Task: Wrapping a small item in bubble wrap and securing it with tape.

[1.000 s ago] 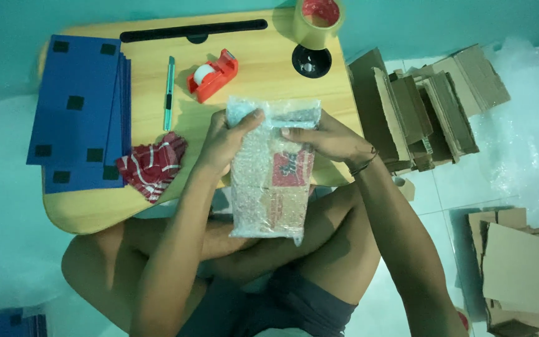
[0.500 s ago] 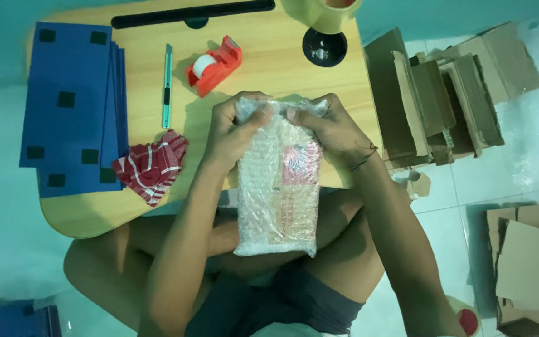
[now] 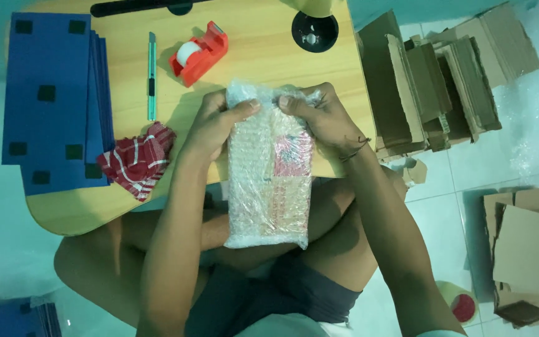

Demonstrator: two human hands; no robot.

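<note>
**Bubble-wrapped parcel pinched at its top edge**

Blue flat panels with dark squares (image 3: 54, 100) lie stacked far left on the wooden table (image 3: 263, 68), beside a red checked cloth (image 3: 137, 159), a green utility knife (image 3: 151, 75) and a red tape dispenser (image 3: 198, 53). The left hand (image 3: 216, 125) and right hand (image 3: 319, 115) pinch the top of the clear bubble-wrap parcel (image 3: 269, 181), fingers pressed together, over the lap. Brown cardboard pieces (image 3: 432, 81) sit right. Loose wrap could slip open if either pinch eases. Compared with a second ago, the parcel hangs lower and straighter.
</note>
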